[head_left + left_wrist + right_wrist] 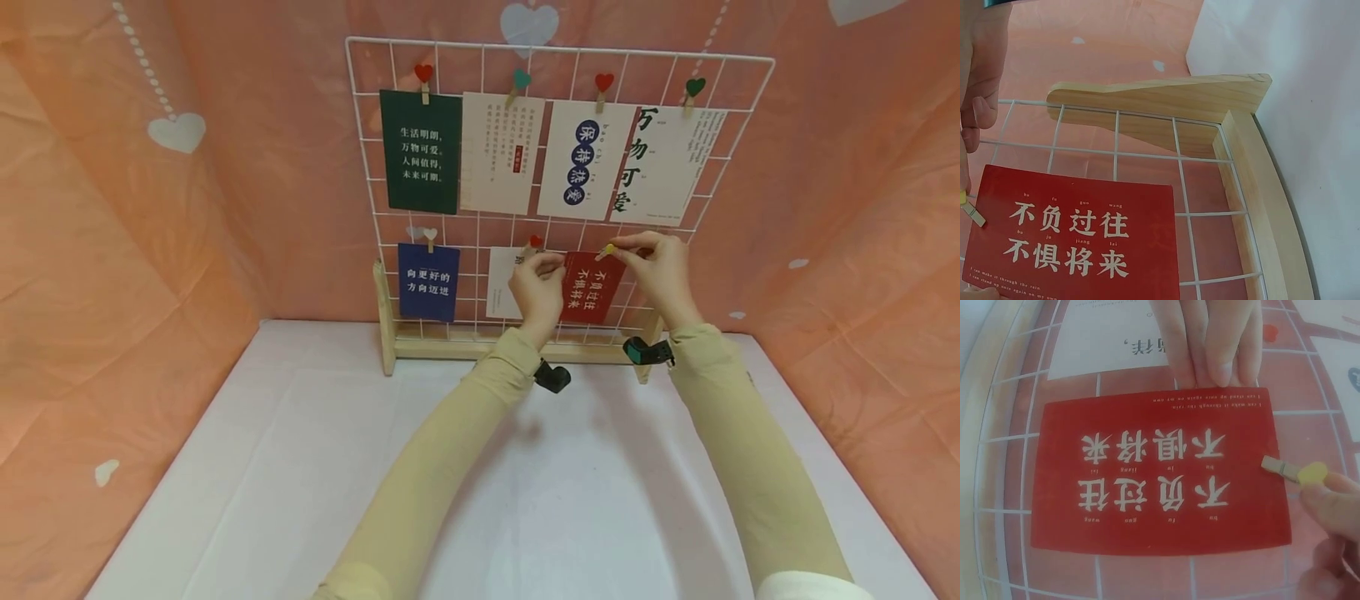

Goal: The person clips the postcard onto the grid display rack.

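A red card (pixel 592 298) with white lettering lies against the white wire grid (pixel 472 310), in its lower row. My left hand (pixel 538 290) pinches the card's left edge between thumb and fingers, partly covering a white card (pixel 502 292). At the red card's top edge, my right hand (pixel 663 271) pinches a small wooden clothespin (pixel 1282 469) by its yellow end. The clothespin's tip overlaps the card's face in the right wrist view. Whether it also grips a grid wire is hidden.
Heart-topped clothespins hold a green card (pixel 422 152) and several pale cards along the upper row. A blue card (pixel 428 283) hangs lower left. The grid stands in a wooden base (pixel 450 348) on a white table (pixel 315 467), with a pink curtain (pixel 277 167) behind.
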Demonstrator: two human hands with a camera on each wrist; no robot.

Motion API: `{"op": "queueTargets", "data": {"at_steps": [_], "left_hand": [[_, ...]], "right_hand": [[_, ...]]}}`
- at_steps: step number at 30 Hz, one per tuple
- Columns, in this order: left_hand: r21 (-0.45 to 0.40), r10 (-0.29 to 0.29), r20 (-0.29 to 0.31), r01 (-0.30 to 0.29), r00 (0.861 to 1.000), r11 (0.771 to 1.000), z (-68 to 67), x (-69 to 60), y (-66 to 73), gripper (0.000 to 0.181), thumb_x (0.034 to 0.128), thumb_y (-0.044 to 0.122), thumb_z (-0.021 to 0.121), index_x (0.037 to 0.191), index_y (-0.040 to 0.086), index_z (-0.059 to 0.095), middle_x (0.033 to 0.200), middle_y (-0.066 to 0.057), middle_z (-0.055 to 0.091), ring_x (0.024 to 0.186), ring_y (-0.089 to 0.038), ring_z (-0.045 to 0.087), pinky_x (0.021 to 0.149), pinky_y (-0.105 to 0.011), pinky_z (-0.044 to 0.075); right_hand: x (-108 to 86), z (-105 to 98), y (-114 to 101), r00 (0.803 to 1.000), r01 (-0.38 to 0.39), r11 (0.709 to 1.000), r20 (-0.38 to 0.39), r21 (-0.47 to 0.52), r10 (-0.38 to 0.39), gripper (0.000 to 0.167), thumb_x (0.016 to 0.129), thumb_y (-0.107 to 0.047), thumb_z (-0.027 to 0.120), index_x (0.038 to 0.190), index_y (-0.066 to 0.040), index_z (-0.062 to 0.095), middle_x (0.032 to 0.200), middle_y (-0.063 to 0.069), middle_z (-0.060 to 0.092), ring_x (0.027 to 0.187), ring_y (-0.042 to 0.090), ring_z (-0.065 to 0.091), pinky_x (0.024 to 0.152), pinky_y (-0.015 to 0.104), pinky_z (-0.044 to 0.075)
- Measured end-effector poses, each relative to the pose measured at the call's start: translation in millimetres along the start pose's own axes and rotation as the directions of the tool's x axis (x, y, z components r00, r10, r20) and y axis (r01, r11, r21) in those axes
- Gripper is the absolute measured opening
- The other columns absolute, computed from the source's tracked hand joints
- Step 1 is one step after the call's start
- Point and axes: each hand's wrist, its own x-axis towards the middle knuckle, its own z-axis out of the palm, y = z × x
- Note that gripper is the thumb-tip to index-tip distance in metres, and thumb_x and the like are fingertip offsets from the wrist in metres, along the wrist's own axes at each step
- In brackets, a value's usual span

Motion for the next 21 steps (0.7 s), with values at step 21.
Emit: {"op": "queueTargets", "data": {"at_steps": [21], "left_hand": [[-0.042, 0.032, 0.12, -0.027, 0.992, 0.999, -12.3, 4.7, -12.8, 0.013, 0.0841, -0.01, 0.067, 0.095, -0.005, 0.071, 0.092, -0.015, 0.071, 0.086, -0.021, 0.068, 0.076, -0.018, 0.054]], "right_hand": [[-11.5, -3.8, 14.5, 1.0, -0.011, 0.99, -0.021, 0.143, 0.014, 0.023, 0.091, -0.01, 0.065, 0.112, 0.002, 0.069, 0.109, 0.02, 0.066, 0.083, 0.006, 0.061, 0.071, 0.013, 0.049]]}}
